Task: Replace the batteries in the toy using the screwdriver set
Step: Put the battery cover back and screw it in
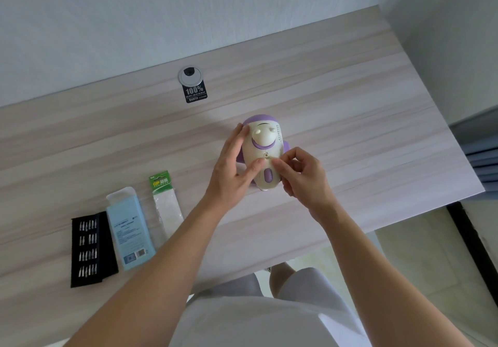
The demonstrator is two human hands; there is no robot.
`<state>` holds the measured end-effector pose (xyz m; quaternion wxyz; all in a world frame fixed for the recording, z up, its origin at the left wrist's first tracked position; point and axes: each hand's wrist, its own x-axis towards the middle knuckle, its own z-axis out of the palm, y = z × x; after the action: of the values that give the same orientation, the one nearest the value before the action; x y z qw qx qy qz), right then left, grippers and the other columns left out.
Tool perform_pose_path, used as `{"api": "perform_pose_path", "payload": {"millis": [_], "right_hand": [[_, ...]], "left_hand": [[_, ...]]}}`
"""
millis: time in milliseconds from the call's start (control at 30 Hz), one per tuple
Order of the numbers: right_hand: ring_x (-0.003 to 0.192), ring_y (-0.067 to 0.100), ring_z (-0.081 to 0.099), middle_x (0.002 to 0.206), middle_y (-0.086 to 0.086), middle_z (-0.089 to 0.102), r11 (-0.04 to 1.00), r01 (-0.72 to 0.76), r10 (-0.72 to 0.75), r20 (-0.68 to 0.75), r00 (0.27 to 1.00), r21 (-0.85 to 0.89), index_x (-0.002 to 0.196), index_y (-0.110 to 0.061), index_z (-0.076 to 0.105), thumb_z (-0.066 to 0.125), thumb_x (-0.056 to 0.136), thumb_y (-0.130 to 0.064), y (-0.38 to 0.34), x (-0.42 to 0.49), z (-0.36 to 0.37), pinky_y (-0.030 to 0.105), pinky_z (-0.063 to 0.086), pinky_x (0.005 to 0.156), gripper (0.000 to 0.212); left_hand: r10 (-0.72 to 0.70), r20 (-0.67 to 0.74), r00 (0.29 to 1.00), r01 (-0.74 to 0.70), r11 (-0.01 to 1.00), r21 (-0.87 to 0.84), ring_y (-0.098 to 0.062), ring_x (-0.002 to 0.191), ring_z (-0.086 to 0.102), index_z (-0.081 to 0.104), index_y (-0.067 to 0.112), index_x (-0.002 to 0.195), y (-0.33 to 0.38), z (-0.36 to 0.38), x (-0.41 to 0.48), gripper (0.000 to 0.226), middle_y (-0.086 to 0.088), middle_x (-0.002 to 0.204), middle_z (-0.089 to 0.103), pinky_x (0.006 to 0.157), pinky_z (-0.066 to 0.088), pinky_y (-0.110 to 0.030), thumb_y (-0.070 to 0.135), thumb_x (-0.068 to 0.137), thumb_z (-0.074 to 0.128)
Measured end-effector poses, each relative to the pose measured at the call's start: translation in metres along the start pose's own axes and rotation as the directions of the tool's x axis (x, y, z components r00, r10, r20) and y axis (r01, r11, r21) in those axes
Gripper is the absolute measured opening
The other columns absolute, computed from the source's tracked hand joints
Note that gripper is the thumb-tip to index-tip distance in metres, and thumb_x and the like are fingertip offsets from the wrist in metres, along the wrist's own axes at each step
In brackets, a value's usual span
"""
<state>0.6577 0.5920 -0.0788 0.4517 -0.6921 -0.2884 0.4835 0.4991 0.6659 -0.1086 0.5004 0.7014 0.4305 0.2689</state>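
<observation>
Past shirt (pixel 256 319), steadying toy (pixel 265 136) with straight-fingered left hand (pixel 231 174), pinching at its cover (pixel 269 170) with curled right hand (pixel 304 177). Cover seemingly on; bits (pixel 87 249) out, pack (pixel 165 212) beside; swap likely pending.

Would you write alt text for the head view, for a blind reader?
Left hand steadies a cream and purple toy on a wooden desk; right hand pinches it near its screw hole. Screwdriver bits and a battery pack lie left.

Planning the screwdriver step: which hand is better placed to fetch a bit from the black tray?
Left, probably: the black tray lies left of the left hand, which rests on the toy; the right hand is farther, pinching it.
</observation>
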Motion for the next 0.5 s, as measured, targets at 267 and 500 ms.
{"api": "perform_pose_path", "payload": {"millis": [267, 500], "right_hand": [[0.048, 0.012, 0.041, 0.067, 0.012, 0.051, 0.997, -0.066, 0.066, 0.001, 0.998, 0.029, 0.07, -0.011, 0.046, 0.075, 0.089, -0.027, -0.003, 0.006, 0.007, 0.022, 0.037, 0.044, 0.038], [0.062, 0.018, 0.045, 0.062, -0.006, 0.043, 0.981, 0.082, -0.084, -0.004, 0.996, -0.174, 0.068, -0.019, 0.042, 0.072, 0.082, -0.048, 0.005, 0.01, 0.015, 0.044, 0.047, 0.056, 0.044]], "left_hand": [[-0.024, 0.004, 1.0, 0.024, 0.999, -0.046, -0.034, 0.144, 0.038, 0.031, 0.016, 0.156, -0.004, 0.002, -0.006, 0.08, 0.005, 0.164, 0.026, 0.11, 0.042, -0.055, 0.04, 0.088, 0.066], [-0.104, 0.023, 0.994, 0.106, 0.99, -0.098, -0.023, 0.148, 0.033, 0.027, 0.024, 0.156, -0.005, -0.007, -0.007, 0.075, 0.004, 0.165, 0.026, 0.11, 0.043, -0.054, 0.027, 0.092, 0.066]]}}
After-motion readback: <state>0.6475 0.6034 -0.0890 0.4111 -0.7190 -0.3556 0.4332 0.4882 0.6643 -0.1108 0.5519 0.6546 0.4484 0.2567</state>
